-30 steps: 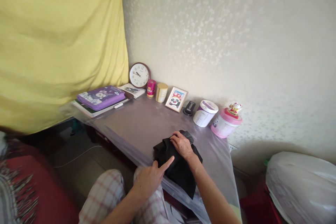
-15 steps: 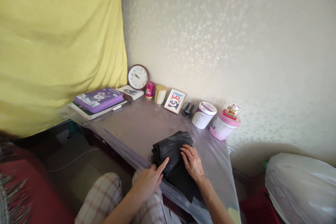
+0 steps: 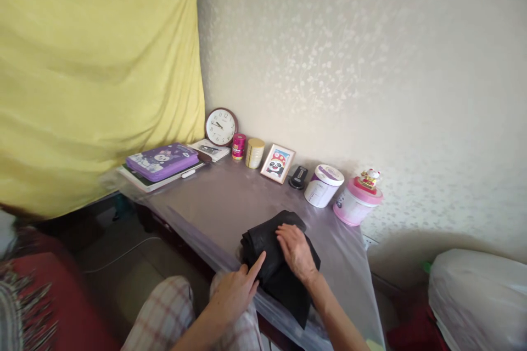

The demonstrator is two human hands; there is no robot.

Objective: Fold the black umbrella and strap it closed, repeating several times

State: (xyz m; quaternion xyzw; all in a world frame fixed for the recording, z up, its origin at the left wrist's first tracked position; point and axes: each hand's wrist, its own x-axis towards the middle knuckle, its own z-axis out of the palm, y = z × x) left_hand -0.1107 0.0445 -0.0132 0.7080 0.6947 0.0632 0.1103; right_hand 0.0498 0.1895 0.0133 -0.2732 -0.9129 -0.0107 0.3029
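A black folded piece of cloth (image 3: 284, 274), perhaps a garment, lies near the front edge of the table in the head view. Its layers are stacked at the left fold, and a loose corner reaches toward the table's edge. My left hand (image 3: 236, 290) is at the cloth's near left side, index finger stretched onto the fabric; the other fingers are partly bent and partly hidden. Flat on top of the cloth rests my right hand (image 3: 295, 252), with its fingers extended.
Along the wall stand a clock (image 3: 221, 126), a pink can (image 3: 238, 146), a yellow-lidded can (image 3: 254, 154), a picture frame (image 3: 278, 163), a white tub (image 3: 324, 186) and a pink tub (image 3: 357, 202) carrying a cat figurine. A purple case (image 3: 162, 161) lies at the left.
My right hand has shifted slightly left across the top of the cloth and lies flatter. My left hand stays at the same side of it. The view has tilted a little.
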